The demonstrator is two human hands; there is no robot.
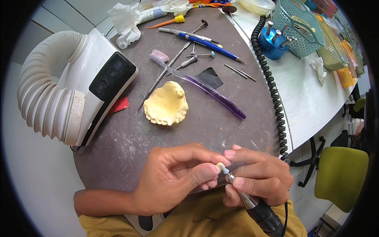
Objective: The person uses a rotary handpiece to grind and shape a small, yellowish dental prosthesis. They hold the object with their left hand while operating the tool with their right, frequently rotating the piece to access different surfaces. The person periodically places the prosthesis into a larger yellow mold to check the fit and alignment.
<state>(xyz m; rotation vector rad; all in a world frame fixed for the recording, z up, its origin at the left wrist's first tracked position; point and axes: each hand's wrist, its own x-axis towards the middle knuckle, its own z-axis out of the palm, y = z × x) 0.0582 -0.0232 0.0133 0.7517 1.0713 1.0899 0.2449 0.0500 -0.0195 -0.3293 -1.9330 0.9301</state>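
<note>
Between the thumb and index finger of my left hand (pixel 177 170) is a small, tooth-coloured dental crown (pixel 220 166). My right hand (pixel 260 173) grips a dental handpiece (pixel 249 201) with a metal nose and black body. A pale grey-blue conical polishing tip (pixel 225 170) on the handpiece meets the crown or sits right beside it; exact contact is hard to see. Part of the crown is hidden by my left fingertips. Beyond my hands, a cream plaster dental model (pixel 166 104) rests on the brown work surface (pixel 118 166).
A white suction unit (pixel 98 79) with a ribbed hose (pixel 43 91) stands at left. Across the surface lie a purple toothbrush (pixel 209 93), a blue pen-like tool (pixel 213 48) and metal instruments. A coiled black cord (pixel 272 91) runs along the right, near a blue bur holder (pixel 272 43).
</note>
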